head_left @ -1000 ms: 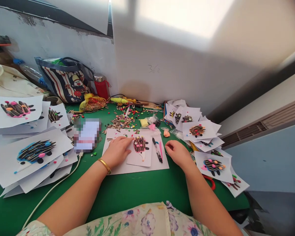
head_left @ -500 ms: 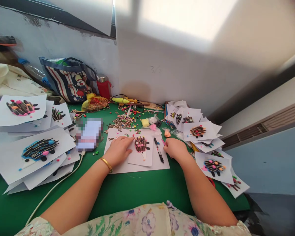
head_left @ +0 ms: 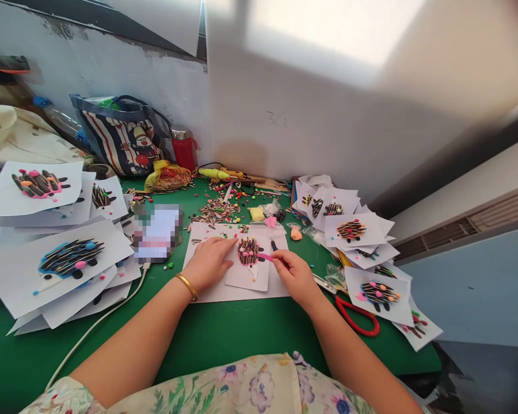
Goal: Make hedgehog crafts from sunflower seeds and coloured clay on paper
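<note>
A small white card (head_left: 244,282) bears a hedgehog picture (head_left: 248,251) made of dark striped seeds, with pink and white dots and a pink outline. Beneath the card lies a larger white sheet (head_left: 213,294). My left hand (head_left: 211,261) rests flat on the paper at the card's left side, fingers stretched out. My right hand (head_left: 296,276) pinches a thin pink clay tool (head_left: 265,257), whose tip is at the hedgehog's right side by its dark feet. A black pen (head_left: 274,246) lies on the sheet, mostly covered by my right hand.
Stacked hedgehog cards stand left (head_left: 56,287) and right (head_left: 371,276). Red-handled scissors (head_left: 358,322) lie by my right forearm. Behind are loose seeds (head_left: 216,211), yellow clay (head_left: 256,214), orange clay (head_left: 296,232) and a red flask (head_left: 183,152). A blurred phone (head_left: 157,233) with a cable lies left.
My right hand has moved left with the pink clay tool from beside the sheet to the hedgehog, now covering most of the pen and uncovering the scissors. My left hand stays put.
</note>
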### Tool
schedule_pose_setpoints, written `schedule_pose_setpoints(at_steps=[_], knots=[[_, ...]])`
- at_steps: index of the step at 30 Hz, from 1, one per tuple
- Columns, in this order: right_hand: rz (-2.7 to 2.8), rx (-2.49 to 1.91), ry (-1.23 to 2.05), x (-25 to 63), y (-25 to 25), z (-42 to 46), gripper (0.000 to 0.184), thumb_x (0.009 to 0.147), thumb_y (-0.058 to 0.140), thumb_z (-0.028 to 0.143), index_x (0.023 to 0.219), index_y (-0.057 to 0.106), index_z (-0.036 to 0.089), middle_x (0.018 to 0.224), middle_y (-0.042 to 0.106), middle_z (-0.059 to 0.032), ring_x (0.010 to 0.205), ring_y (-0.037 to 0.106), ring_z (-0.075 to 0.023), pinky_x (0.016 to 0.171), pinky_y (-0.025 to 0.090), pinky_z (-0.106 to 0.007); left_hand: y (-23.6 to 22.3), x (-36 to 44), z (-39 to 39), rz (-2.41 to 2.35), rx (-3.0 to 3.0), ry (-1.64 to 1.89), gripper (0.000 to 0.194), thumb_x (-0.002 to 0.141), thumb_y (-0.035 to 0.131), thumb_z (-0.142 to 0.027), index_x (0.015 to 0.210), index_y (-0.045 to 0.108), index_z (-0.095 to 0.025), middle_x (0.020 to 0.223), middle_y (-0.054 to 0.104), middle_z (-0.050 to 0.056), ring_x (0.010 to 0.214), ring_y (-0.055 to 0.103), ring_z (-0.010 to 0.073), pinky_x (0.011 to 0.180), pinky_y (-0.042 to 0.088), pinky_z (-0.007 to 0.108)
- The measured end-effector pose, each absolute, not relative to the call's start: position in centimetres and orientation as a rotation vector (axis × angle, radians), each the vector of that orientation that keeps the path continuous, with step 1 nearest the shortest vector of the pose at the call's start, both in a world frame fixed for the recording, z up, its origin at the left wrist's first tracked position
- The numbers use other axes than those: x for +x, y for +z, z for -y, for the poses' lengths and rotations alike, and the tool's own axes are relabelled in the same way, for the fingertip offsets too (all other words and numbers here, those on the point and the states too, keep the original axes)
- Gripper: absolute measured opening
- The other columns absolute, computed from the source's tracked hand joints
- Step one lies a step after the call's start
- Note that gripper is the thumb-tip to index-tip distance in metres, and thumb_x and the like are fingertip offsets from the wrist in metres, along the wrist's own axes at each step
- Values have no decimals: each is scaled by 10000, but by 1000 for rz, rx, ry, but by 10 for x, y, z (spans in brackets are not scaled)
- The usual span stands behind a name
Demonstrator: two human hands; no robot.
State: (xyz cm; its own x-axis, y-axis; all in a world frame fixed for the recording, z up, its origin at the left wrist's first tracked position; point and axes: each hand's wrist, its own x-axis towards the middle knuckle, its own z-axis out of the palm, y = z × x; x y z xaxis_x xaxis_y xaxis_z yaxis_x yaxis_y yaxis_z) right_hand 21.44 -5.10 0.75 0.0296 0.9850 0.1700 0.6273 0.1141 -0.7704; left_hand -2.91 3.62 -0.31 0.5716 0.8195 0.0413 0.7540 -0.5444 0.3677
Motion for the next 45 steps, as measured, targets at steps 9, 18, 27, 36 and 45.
schedule_pose_setpoints(at_steps=[9,18,27,36,45], knots=[[1838,-1705,635,211,1,65,134,953,454,250,943,586,230,858,668,3,741,596,-156,674,425,-263,-4,-29,-37,-1294,2490,306,584,866,562,-273,1438,455,-227,1385,579,82,1293,468,268,1091,361,433],[1987,-1693,360,206,-5,69,226,917,496,173,1083,645,208,928,674,-45,862,624,-186,762,454,-284,-2,-28,-36,-1292,2480,302,593,863,558,-260,1445,449,-221,1393,576,77,1297,465,273,1091,364,438],[2063,-1669,177,202,-8,70,196,870,523,133,920,697,208,818,678,-30,775,631,-163,699,438,-253,-2,-28,-36,-1298,2478,315,582,861,567,-265,1433,459,-234,1375,587,80,1291,475,271,1080,377,432],[2120,-1707,166,200,-8,69,226,849,523,115,947,709,197,806,681,-43,784,633,-176,696,430,-257,-1,-28,-36,-1284,2461,320,588,860,555,-267,1439,452,-244,1376,586,77,1297,466,273,1084,368,434],[2093,-1648,137,198,-7,71,276,850,499,110,982,724,200,792,688,-46,771,637,-176,687,434,-257,-1,-28,-35,-1282,2461,327,588,860,551,-268,1438,452,-247,1373,587,73,1296,462,273,1084,365,423]])
